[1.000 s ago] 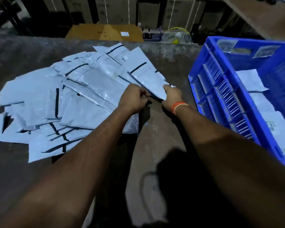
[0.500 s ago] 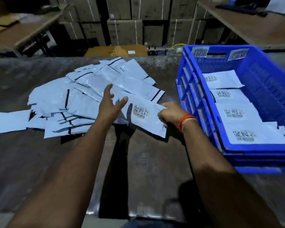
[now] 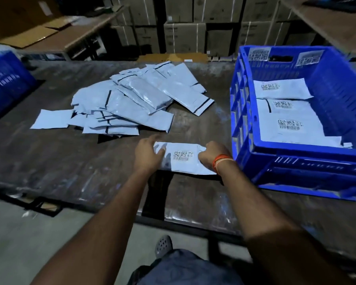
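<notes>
A: Two hands on that labelled pouch point(image 3: 183, 161)?
B: Yes: the left hand point(image 3: 147, 153) rests flat-fingered on its left end; the right hand point(image 3: 211, 154) grips its right end. It sits label-up on the surface point(image 3: 70, 171), just beside the blue crate point(image 3: 296, 161). Farther back, the pouch pile point(image 3: 132, 101) lies well apart.

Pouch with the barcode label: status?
Left hand open, touching pouch at left end. Right hand grips right end. Label up. Nothing between it and blue crate.
</notes>
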A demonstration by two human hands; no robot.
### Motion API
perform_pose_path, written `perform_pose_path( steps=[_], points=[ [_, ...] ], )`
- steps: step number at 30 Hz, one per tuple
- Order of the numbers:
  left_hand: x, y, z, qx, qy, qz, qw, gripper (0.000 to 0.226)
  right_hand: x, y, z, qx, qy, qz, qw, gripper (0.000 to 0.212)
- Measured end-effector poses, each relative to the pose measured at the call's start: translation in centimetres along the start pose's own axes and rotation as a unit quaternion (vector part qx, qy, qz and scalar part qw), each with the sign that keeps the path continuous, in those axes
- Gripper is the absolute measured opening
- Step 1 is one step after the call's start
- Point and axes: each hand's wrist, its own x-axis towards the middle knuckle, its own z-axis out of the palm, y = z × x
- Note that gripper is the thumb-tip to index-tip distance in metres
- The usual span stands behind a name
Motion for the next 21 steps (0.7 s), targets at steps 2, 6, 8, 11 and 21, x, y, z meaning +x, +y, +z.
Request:
perform_pose_path(
  steps=[2,6,8,11,21],
  points=[
    [-1.7,-0.9,1.1,0.066,-0.019,0.012,0.998,0.048,-1.1,0.3,0.5,-0.021,0.037,-0.003,0.999,0.038],
    [-4.3,-1.3,2.2,0.140,-0.074,0.044,0.987,0.046,-2.4,0.4,1.8,-0.086,0.177,-0.062,0.978,0.049],
    [-4.2,-1.1,2.0,0.161,-0.057,0.061,0.983,0.038,-3.0,0.2,2.9,-0.092,0.217,-0.118,0.965,0.050],
    [-3.1,-0.7,1.9,0.168,-0.018,0.110,0.980,0.036,-3.5,-0.3,5.3,-0.092,0.202,-0.151,0.963,0.059],
    [-1.8,-3.7,3.3,0.210,-0.134,0.159,0.955,0.057,-2.5,0.6,9.6,-0.211,0.147,-0.105,0.961,0.060]
  ],
)
